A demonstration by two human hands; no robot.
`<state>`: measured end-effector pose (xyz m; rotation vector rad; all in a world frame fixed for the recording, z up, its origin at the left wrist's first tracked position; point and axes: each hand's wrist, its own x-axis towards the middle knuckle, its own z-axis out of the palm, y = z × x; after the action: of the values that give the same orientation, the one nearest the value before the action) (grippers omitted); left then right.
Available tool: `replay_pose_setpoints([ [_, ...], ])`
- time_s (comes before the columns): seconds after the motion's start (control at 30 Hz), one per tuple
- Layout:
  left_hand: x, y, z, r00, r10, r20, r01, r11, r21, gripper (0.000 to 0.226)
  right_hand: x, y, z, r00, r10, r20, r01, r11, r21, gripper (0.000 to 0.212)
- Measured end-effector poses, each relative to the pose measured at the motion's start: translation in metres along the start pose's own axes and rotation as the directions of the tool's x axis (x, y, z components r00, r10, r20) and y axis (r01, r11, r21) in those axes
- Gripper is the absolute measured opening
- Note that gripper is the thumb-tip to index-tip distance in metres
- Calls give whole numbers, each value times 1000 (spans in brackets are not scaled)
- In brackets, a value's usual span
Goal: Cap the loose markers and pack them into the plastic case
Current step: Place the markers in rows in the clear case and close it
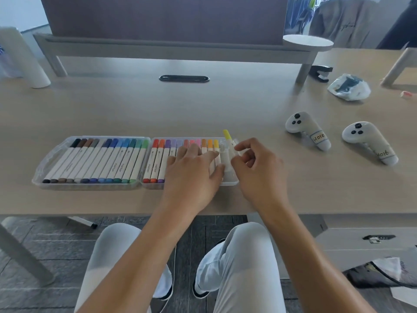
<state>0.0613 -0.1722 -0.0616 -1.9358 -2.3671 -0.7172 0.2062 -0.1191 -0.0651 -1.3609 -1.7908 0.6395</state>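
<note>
Pale wood worktop (135, 109) runs across the room under a grey raised shelf (176, 47). At its left a clear plastic case (36, 177) lies open in two halves, the left half filled with capped markers (94, 161) in browns, blues and greens. The left hand (194, 170) lies flat, fingers straight, on the markers in the right half. Just beside it the right hand (255, 163) pinches a yellow-capped marker (228, 143), tilted at the case's right edge. Farther right lie two white controllers (309, 132).
</note>
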Motion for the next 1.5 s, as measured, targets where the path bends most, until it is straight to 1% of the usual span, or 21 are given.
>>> replay_pose_setpoints([
  [0.07,-1,-3,0,999,35,24,-37,994,98,40,0,-4,3,1000,26,-6,-27,999,-22,15],
  [0.17,1,-4,0,997,46,65,-55,987,148,40,1,-6,4,997,70,-23,-70,997,-29,13],
  [0.3,1,-12,0,996,46,70,-54,990,126,41,-1,-11,5,996,86,-30,-88,992,-90,11],
  [0.37,-2,-18,-3,999,33,36,-35,997,62,41,-3,-17,7,996,83,-27,-85,987,-137,11],
  [0.43,-5,-25,-9,1000,-3,-7,3,1000,-18,44,-6,-23,12,997,71,-17,-73,977,-200,13],
  [0.47,-6,-29,-12,999,-22,-24,21,1000,-18,47,-7,-26,14,998,57,-14,-58,967,-248,15],
  [0.53,-9,-38,-16,999,-42,-29,44,996,72,52,-9,-29,21,1000,12,-19,-18,937,-348,20],
  [0.6,-9,-47,-15,998,-59,23,55,986,157,58,-12,-28,27,999,-27,-33,12,917,-399,23],
  [0.7,-9,-57,-11,994,-67,87,52,985,163,65,-14,-20,30,996,-61,-71,27,913,-408,21],
  [0.8,-13,-60,-8,996,-49,76,36,984,174,68,-16,-12,31,994,-77,-83,38,918,-395,19],
  [0.9,-15,-60,-7,997,-41,60,29,982,186,70,-20,-8,31,995,-91,-52,60,901,-429,21],
  [1.0,-15,-60,-7,997,-45,70,30,981,193,68,-26,-6,31,993,-118,-2,102,862,-497,27],
  [1.07,-15,-59,-6,996,-52,75,37,980,195,67,-27,-4,28,993,-113,17,107,862,-496,31],
  [1.2,-14,-42,-2,995,-50,91,33,982,184,67,-32,3,15,997,-73,27,77,884,-461,41],
  [1.3,-16,-16,5,994,-20,109,0,984,180,68,-36,13,-3,1000,-1,22,11,892,-452,46],
  [1.43,-23,29,19,991,24,129,-46,984,171,67,-45,36,-34,997,57,-45,-72,879,-472,51],
  [1.5,-27,53,26,988,36,150,-62,982,177,67,-51,52,-53,992,83,-95,-120,854,-506,55],
])
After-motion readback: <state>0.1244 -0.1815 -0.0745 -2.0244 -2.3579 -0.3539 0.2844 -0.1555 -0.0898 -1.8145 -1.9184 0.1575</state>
